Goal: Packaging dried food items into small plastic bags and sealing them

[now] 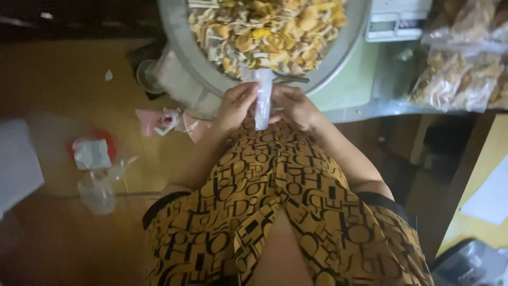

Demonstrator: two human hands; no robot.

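My left hand and my right hand both grip a small clear plastic bag held upright between them, just in front of my lap. Right above the bag stands a large round metal bowl heaped with yellow and pale mixed snack pieces. My lap is covered by a yellow and black patterned garment. Whether the bag holds anything cannot be told.
A white digital scale sits at the upper right beside filled clear snack bags. On the floor mat at left lie a pink object, crumpled clear plastic and a red-and-white item. White paper lies at right.
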